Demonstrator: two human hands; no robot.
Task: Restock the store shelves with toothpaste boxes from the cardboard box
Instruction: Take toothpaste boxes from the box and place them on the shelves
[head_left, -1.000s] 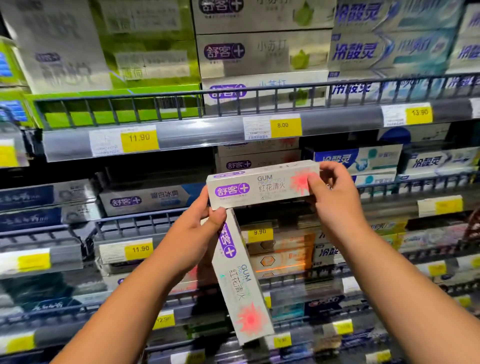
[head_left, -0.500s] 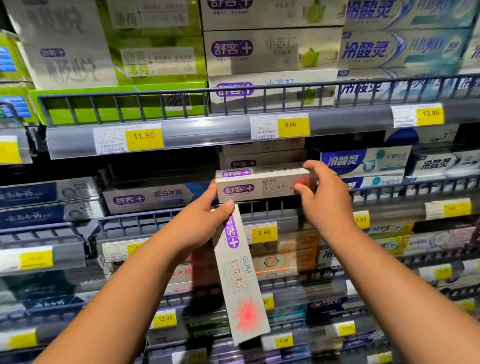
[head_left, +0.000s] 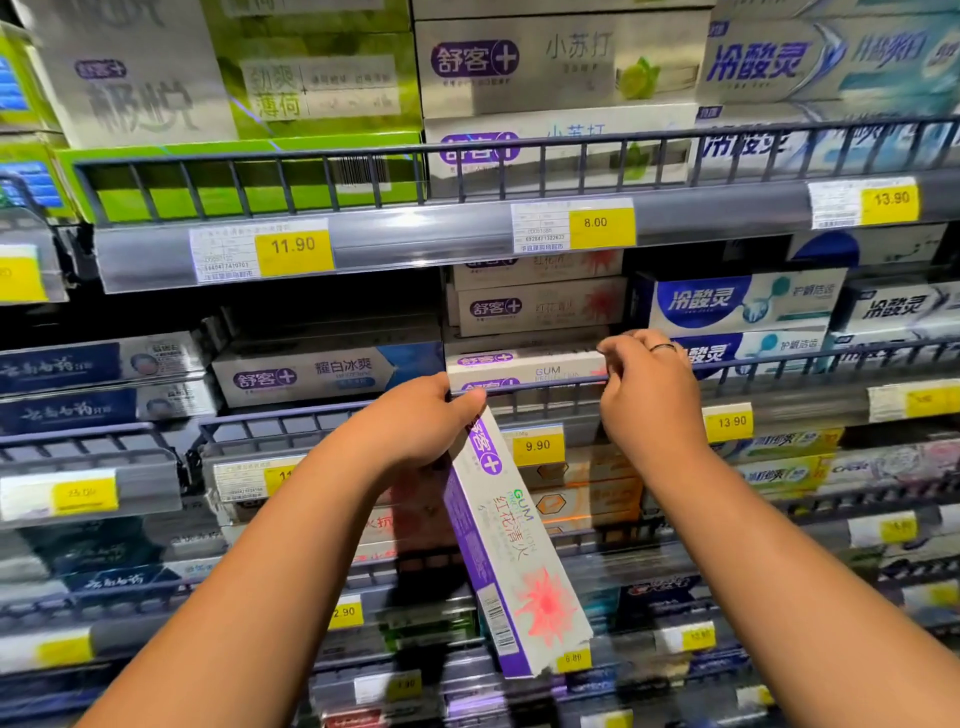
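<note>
The 9.90 price tag (head_left: 537, 445) on the shelf edge sits between the 2 hands. Just left of this tag, the left hand (head_left: 415, 434) grips the held toothpaste box (head_left: 514, 556), with thumb and fingers wrapped round its upper end. The box hangs tilted. Its top is just beside the tag's left edge, and its lower end, printed with a red burst, is below the tag and slightly to the right. Its purple side panel faces left.

Directly above the tag, behind the wire rail (head_left: 545, 387), the shelved toothpaste box (head_left: 524, 366) lies flat and lengthwise on the shelf. Its front faces outward, and the rail partly hides it.

The right hand (head_left: 654, 395) is above and to the right of the tag. Its curled fingertips (head_left: 610, 358) are at the right end of the shelved box, but I cannot tell whether they pinch it or only touch it. One finger wears a dark ring (head_left: 662, 347).

Higher above the tag, a stack of matching boxes (head_left: 535, 306) stands over the shelved one. A white-and-blue box (head_left: 322, 374) lies up and left of the tag, and blue boxes (head_left: 737, 306) lie up and right of it. Well above the tag, on the next shelf edge, is the 8.00 price tag (head_left: 597, 224).
</note>
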